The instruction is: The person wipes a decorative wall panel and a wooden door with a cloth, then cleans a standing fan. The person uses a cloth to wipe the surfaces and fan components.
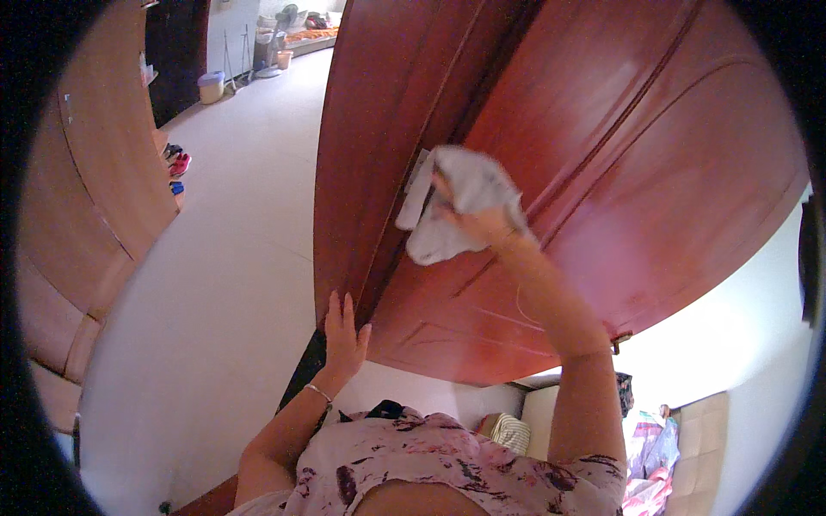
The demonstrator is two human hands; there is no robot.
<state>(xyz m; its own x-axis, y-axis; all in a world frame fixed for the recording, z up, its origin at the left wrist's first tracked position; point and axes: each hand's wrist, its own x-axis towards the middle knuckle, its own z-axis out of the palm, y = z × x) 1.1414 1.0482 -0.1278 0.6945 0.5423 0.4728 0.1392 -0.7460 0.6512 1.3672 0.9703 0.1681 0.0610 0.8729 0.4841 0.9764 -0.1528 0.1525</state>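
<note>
My right hand (pixel 474 219) grips a whitish cloth (pixel 445 238) against the reddish wooden door (pixel 516 148), beside the door's hinge-side frame. Part of the cloth drapes over the hand, and some of the fingers are hidden or blurred. A small metal plate, perhaps a hinge (pixel 418 169), shows at the cloth's left edge. Lower down, my left hand (pixel 345 342) rests with spread fingers on the edge of the red wooden door frame (pixel 368 168), holding nothing. A door handle (pixel 621 342) sticks out at the door's far lower right edge.
Wooden cabinets (pixel 103 193) line the left, with shoes (pixel 181 165) at their foot. A lidded bucket (pixel 211 88) and a standing fan (pixel 270 68) are farther back on the pale floor (pixel 239 258). A bed headboard (pixel 700 445) with piled fabric (pixel 648 464) shows at the lower right.
</note>
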